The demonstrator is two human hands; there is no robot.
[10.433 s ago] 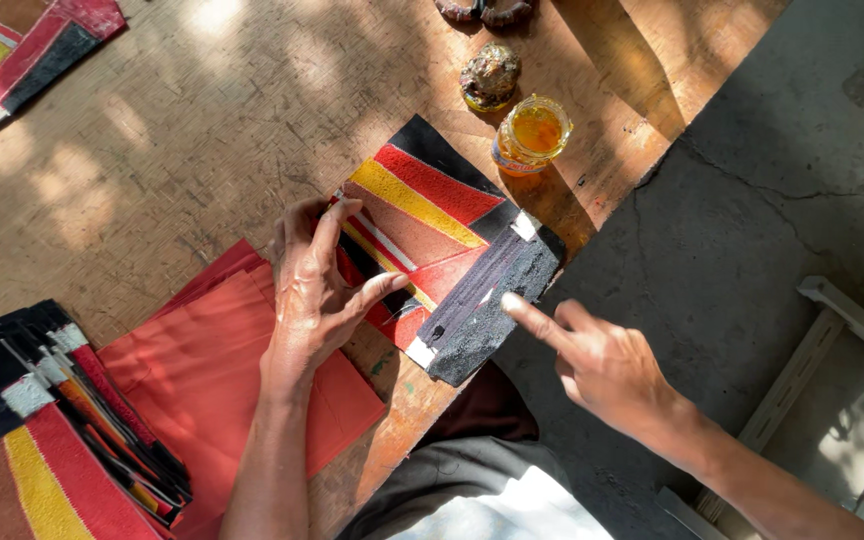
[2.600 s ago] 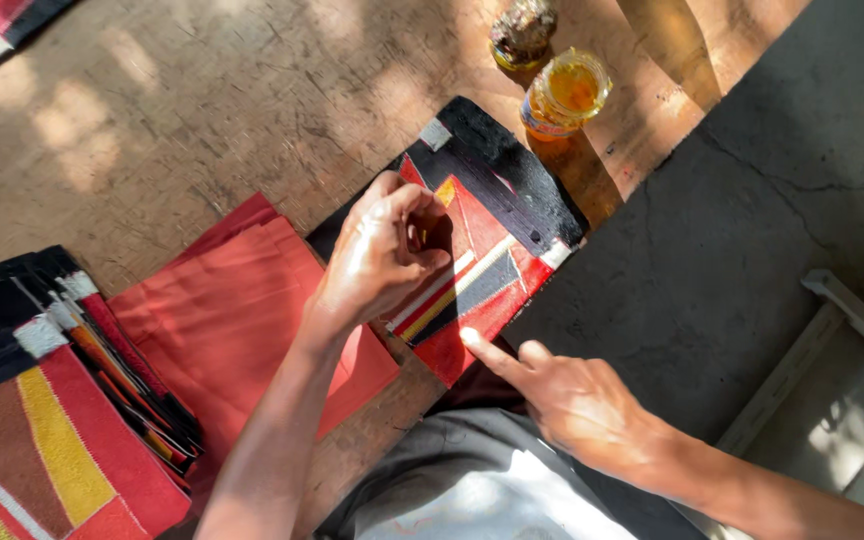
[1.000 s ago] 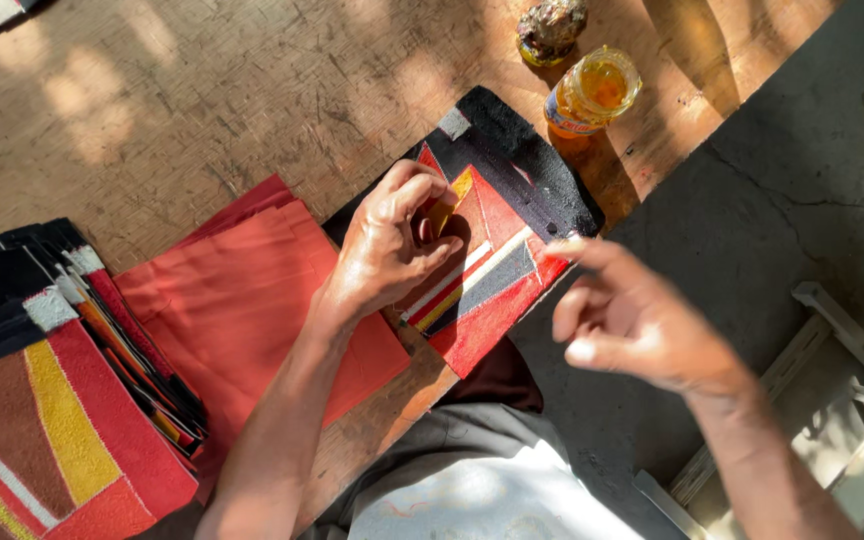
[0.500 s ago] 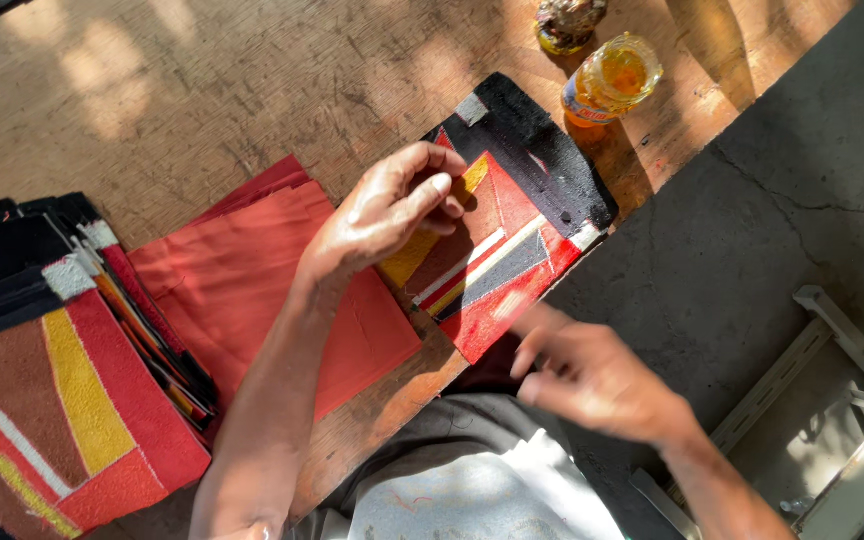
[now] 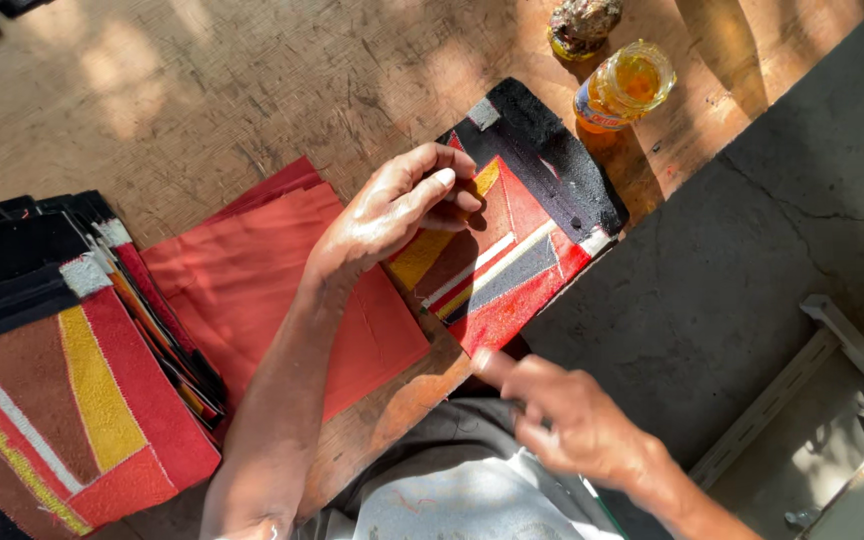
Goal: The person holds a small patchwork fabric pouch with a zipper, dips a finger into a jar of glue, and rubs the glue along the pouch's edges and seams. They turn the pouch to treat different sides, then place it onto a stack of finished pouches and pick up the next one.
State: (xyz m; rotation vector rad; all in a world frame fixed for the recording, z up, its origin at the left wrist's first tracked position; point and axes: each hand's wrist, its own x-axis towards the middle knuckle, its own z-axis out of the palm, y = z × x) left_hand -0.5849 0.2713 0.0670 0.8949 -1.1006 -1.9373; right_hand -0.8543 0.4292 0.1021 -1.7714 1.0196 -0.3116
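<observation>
Sunlit and dappled with shade, a worn wooden bench (image 5: 202, 90) fills the head view, with grey concrete floor (image 5: 752, 260) to its right. On the bench near the front edge lies the patchwork panel (image 5: 512, 250), a piece of red, yellow, brown and grey strips with a black band along its far side and a small white tab at each end of that band; its long axis runs diagonally, from near-left up to far-right. The left hand (image 5: 392, 205) rests on the panel's left part, fingers curled together and fingertips (image 5: 442, 178) pressed down on the yellow strip, holding the piece flat without pinching it. The right hand (image 5: 572, 425) hovers off the bench edge just below the panel's near red corner, index finger stretched toward that corner and the other fingers loosely bent; it holds nothing, and whether the fingertip touches the corner I cannot tell. So the panel lies ahead of both hands, the left already on it and the right just short. Under the left forearm are plain red sheets (image 5: 252, 290), at least two, overlapping. At far left sits one stack (image 5: 62, 370) of similar patchwork pieces, too many and too overlapped to count. Beyond the panel stand one small jar (image 5: 624, 85) of amber liquid and one dark lumpy object (image 5: 584, 22) beside it.
</observation>
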